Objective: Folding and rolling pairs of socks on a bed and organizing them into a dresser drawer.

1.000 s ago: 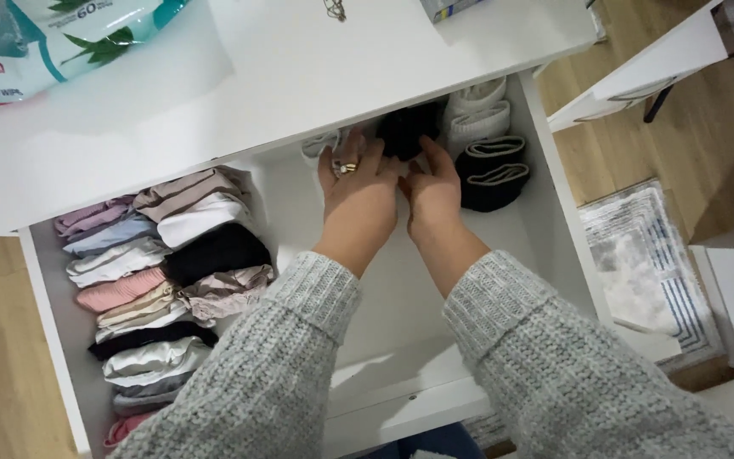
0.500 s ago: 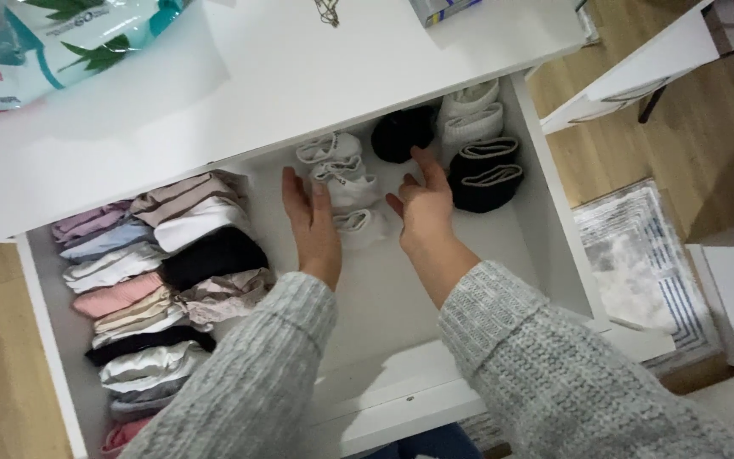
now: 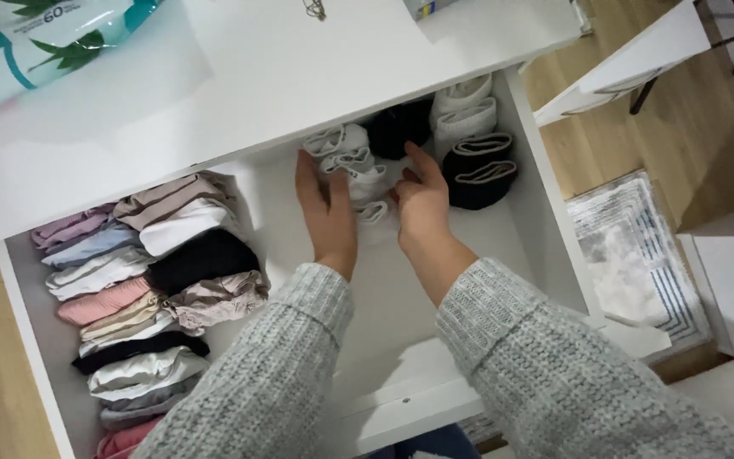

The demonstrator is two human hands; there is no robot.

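Observation:
An open white drawer (image 3: 545,212) holds rolled socks at the back. A short row of white sock rolls (image 3: 352,168) lies between my two hands. My left hand (image 3: 324,212) rests flat along the row's left side, fingers stretched out. My right hand (image 3: 422,200) presses against the row's right side, fingers spread, fingertips near a black sock roll (image 3: 392,127). Neither hand grips anything. Both arms wear grey knitted sleeves.
Folded garments (image 3: 142,289) in pink, white, black and grey fill the drawer's left part. Black and white sock rolls (image 3: 477,166) stand at the back right. A wipes packet (image 3: 27,42) lies on the white dresser top (image 3: 299,76). A patterned rug (image 3: 630,255) covers the wooden floor at right.
A second ago both hands were together at the black sock roll. They let go and drew apart, and now flank the row of white sock rolls, closing in on it.

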